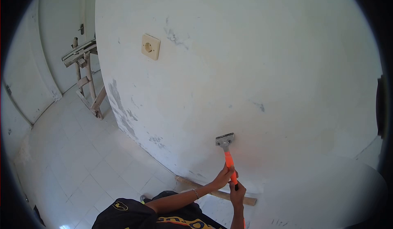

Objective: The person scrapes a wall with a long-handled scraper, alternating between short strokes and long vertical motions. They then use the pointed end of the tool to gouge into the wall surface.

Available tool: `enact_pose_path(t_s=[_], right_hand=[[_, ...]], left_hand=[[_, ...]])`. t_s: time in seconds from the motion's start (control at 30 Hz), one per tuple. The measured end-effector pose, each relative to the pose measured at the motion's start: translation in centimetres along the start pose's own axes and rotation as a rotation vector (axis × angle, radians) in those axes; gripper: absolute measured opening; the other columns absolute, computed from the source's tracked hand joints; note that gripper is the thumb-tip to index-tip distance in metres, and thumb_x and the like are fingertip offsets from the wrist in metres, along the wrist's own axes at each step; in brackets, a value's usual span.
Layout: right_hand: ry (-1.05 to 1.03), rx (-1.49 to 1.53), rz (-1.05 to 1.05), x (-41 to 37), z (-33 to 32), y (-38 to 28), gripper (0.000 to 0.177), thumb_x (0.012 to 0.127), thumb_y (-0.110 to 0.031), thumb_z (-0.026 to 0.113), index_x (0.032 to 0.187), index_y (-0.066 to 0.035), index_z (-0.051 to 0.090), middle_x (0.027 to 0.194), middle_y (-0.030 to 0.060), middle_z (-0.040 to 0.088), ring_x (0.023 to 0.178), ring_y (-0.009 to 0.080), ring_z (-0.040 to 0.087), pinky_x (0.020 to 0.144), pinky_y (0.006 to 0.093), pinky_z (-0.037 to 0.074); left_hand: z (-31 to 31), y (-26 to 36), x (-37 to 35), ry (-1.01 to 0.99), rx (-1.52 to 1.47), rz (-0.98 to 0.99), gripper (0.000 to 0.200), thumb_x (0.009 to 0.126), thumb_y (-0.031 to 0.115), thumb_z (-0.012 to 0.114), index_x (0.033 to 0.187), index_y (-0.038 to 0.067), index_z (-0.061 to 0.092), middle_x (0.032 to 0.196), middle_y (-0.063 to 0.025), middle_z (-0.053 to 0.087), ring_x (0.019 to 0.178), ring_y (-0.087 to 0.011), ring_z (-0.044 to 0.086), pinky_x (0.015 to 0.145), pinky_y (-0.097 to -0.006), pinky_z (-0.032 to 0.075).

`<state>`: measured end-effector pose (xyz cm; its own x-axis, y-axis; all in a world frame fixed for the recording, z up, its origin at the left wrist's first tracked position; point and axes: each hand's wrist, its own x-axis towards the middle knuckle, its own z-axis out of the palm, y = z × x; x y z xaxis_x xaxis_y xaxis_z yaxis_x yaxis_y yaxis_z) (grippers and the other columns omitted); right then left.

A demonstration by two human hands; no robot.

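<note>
A wall scraper (229,159) with an orange handle and a wide grey metal head is held up against the pale wall (286,85). My left hand (223,177), with a bracelet at the wrist, is closed around the middle of the handle. Just below it, my right hand (237,194) grips the black lower end. The scraper's head points up and appears to touch the wall or be very near it. Grey patches (116,96) and scuffs mark the wall's surface, mostly toward its left edge.
A beige wall socket (150,47) sits at upper left. Beyond the wall's corner stands a wooden trestle (88,73) on the tiled floor (86,159), with a door (61,28) behind. A pole (223,194) lies along the wall's foot. A dark object (381,106) shows at far right.
</note>
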<state>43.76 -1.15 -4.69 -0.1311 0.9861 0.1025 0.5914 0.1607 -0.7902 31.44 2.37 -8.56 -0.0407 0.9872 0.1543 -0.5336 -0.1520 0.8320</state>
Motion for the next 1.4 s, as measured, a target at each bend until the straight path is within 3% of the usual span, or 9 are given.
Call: enact_pose_path(t_s=[0.37, 0.43, 0.6, 0.7, 0.87, 1.0, 1.1, 1.27, 1.4], right_hand=[[-0.033, -0.103, -0.007, 0.8, 0.4, -2.1, 0.026, 0.093, -0.024, 0.064, 0.097, 0.002, 0.069, 0.061, 0.0065, 0.056, 0.058, 0.012, 0.049, 0.059, 0.0318, 0.043], [-0.033, -0.07, 0.034, 0.5, 0.5, -2.9, 0.026, 0.093, -0.024, 0.064, 0.097, 0.001, 0.069, 0.062, 0.0053, 0.057, 0.059, 0.012, 0.051, 0.059, 0.031, 0.043], [-0.048, -0.035, 0.012, 0.4, 0.6, -1.6, 0.025, 0.093, -0.024, 0.063, 0.098, 0.0, 0.069, 0.064, 0.0059, 0.06, 0.06, 0.0119, 0.052, 0.06, 0.0314, 0.045], [-0.018, -0.03, 0.027, 0.7, 1.4, -5.8, 0.025, 0.093, -0.024, 0.064, 0.098, 0.0, 0.07, 0.064, 0.006, 0.059, 0.059, 0.0117, 0.052, 0.06, 0.0311, 0.044], [-0.051, 0.024, -0.016, 0.5, 1.5, -1.0, 0.026, 0.093, -0.025, 0.064, 0.099, 0.001, 0.068, 0.062, 0.0078, 0.056, 0.058, 0.0125, 0.05, 0.059, 0.032, 0.043], [-0.026, 0.027, -0.002, 1.6, 2.2, -6.3, 0.026, 0.094, -0.025, 0.064, 0.099, 0.0, 0.068, 0.061, 0.0061, 0.053, 0.058, 0.0114, 0.046, 0.058, 0.0306, 0.042], [-0.051, 0.046, 0.0, 1.9, 1.8, -4.7, 0.027, 0.094, -0.026, 0.064, 0.099, 0.0, 0.068, 0.061, 0.0058, 0.052, 0.058, 0.0105, 0.044, 0.058, 0.0301, 0.041], [-0.013, 0.129, 0.003, 0.3, 0.8, 4.5, 0.028, 0.095, -0.028, 0.063, 0.099, -0.001, 0.071, 0.06, -0.0008, 0.05, 0.059, 0.0071, 0.044, 0.056, 0.0288, 0.039], [0.042, 0.191, -0.068, 1.1, 0.2, 5.1, 0.037, 0.097, -0.034, 0.061, 0.096, 0.002, 0.069, 0.061, -0.0036, 0.047, 0.06, 0.006, 0.04, 0.054, 0.028, 0.033]], left_hand=[[-0.6, 3.5, 0.4, 0.092, -0.019, -0.019, 0.036, 0.108, 0.041, 0.032, 0.12, 0.008, 0.037, 0.087, -0.0058, 0.059, 0.071, -0.0103, 0.058, 0.065, -0.0245, 0.051], [-1.0, 3.7, 0.3, 0.057, -0.01, -0.08, 0.036, 0.108, 0.042, 0.028, 0.111, 0.007, 0.039, 0.087, -0.0069, 0.059, 0.079, -0.0123, 0.058, 0.08, -0.0286, 0.049], [-0.6, 3.7, 0.0, 0.067, 0.012, -0.038, 0.038, 0.108, 0.042, 0.028, 0.111, 0.006, 0.038, 0.085, -0.0068, 0.059, 0.078, -0.0132, 0.058, 0.078, -0.0299, 0.049], [-1.7, 5.9, 0.8, 0.079, -0.032, -0.018, 0.038, 0.108, 0.042, 0.029, 0.111, 0.006, 0.039, 0.085, -0.0075, 0.059, 0.081, -0.0147, 0.059, 0.081, -0.0309, 0.05], [-1.5, 2.8, 0.2, 0.045, 0.093, -0.027, 0.04, 0.108, 0.045, 0.028, 0.107, 0.007, 0.042, 0.085, -0.0066, 0.059, 0.075, -0.0122, 0.057, 0.073, -0.027, 0.049], [-2.1, 8.0, 1.1, 0.118, 0.067, 0.013, 0.04, 0.108, 0.044, 0.029, 0.11, 0.006, 0.041, 0.085, -0.0075, 0.059, 0.079, -0.0135, 0.058, 0.077, -0.0293, 0.049], [-2.3, 5.6, 1.6, 0.076, 0.03, 0.044, 0.039, 0.107, 0.046, 0.031, 0.109, 0.008, 0.041, 0.087, -0.0066, 0.059, 0.07, -0.0115, 0.06, 0.06, -0.0268, 0.051], [-0.7, -2.0, 0.3, -0.029, 0.061, -0.109, 0.035, 0.107, 0.042, 0.036, 0.119, 0.009, 0.039, 0.094, -0.0064, 0.061, 0.078, -0.0131, 0.062, 0.064, -0.0273, 0.052], [0.9, -1.0, 0.6, -0.058, 0.12, -0.072, 0.034, 0.108, 0.039, 0.038, 0.122, 0.008, 0.038, 0.095, -0.0069, 0.062, 0.078, -0.0144, 0.062, 0.067, -0.0283, 0.052]])
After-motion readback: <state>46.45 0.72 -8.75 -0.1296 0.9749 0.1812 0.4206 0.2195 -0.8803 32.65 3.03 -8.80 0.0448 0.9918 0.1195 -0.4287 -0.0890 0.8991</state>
